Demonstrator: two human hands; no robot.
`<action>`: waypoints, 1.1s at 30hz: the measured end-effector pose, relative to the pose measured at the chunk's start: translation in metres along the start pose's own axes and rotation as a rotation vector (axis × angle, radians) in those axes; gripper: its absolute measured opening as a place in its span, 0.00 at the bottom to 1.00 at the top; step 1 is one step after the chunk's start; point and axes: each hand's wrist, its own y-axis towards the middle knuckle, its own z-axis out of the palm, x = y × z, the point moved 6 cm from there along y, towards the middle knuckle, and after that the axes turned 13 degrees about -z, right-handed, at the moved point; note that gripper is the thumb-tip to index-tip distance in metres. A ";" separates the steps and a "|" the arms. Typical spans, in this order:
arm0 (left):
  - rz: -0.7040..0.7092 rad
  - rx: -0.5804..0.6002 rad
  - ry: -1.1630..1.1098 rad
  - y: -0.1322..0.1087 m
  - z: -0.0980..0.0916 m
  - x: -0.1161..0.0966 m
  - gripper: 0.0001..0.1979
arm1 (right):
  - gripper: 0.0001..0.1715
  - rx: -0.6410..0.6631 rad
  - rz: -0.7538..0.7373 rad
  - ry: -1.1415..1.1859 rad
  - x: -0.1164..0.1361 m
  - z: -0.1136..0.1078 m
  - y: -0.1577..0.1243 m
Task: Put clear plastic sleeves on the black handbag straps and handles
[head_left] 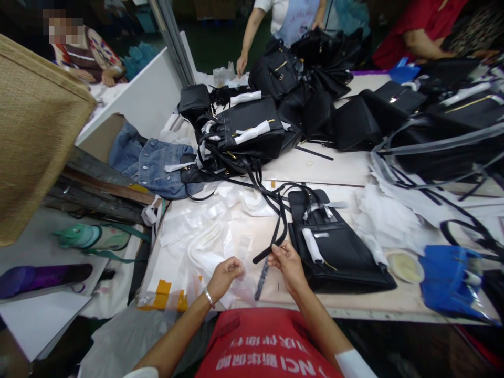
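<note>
My right hand point(289, 265) pinches a black strap point(262, 254) near its rounded end. That strap runs up to a black leather bag point(342, 252), which lies flat just right of the hand with white wrapping on its handle and zip. My left hand point(225, 278) is closed, thumb against fingers, a little to the left of the strap and apart from it. What it pinches, if anything, I cannot make out; sheer clear plastic point(246, 289) lies close by it. A thin dark strip point(261, 283) rests on the table between both hands.
Clear bags and white sheets point(208, 241) cover the table's left part. Black bags point(252, 126) are heaped behind, beside a denim garment point(161, 163). At right are white paper point(388, 215), a round tub point(406, 266) and a blue pouch point(443, 278). Other people work across the table.
</note>
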 end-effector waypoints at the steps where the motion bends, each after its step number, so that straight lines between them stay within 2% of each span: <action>1: -0.002 0.002 0.001 0.000 0.001 -0.001 0.09 | 0.19 0.002 0.001 0.004 -0.001 0.001 0.000; 12: -0.039 0.028 -0.052 0.001 0.013 -0.007 0.11 | 0.21 0.043 0.014 -0.048 -0.014 0.006 -0.006; 20: -0.183 0.147 -0.211 -0.006 0.028 -0.009 0.15 | 0.21 0.049 -0.001 -0.091 -0.019 0.001 -0.004; 26: -0.231 0.104 -0.232 -0.003 0.033 -0.010 0.15 | 0.22 0.076 0.036 -0.108 -0.026 0.003 -0.007; 31: -0.208 0.028 -0.187 0.000 0.036 -0.014 0.14 | 0.23 0.228 0.108 -0.086 -0.034 0.012 -0.013; 33: -0.210 0.013 -0.177 0.001 0.038 -0.014 0.14 | 0.23 0.232 0.143 -0.111 -0.035 0.009 -0.008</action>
